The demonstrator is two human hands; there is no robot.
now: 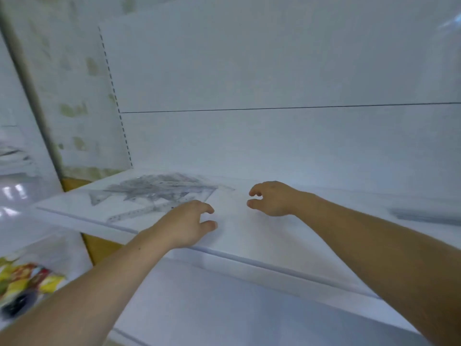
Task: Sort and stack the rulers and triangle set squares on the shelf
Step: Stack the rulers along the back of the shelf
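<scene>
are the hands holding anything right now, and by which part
Nothing: left hand and right hand are loosely curled and empty, near the ruler pile on the shelf.

We face a white shelf (pixel 249 236) with a white back panel (pixel 274 71) crossed by one thin dark seam (pixel 274 108). A slotted upright (pixel 113 96) edges it at left. Beyond we see a pale wall (pixel 74 83) blotched green, a yellow-brown strip (pixel 74 183) at its foot. Glare (pixel 449 23) shows at upper right.

I could not count the blurred heap of clear plastic rulers and set squares (pixel 159 193); their markings smeared together. One long clear ruler (pixel 136 214) had its right end hidden behind my left hand (pixel 184 226). A grey streak (pixel 424 217) on the white shelf (pixel 249 238) was cut off by the right edge and unreadable.
</scene>
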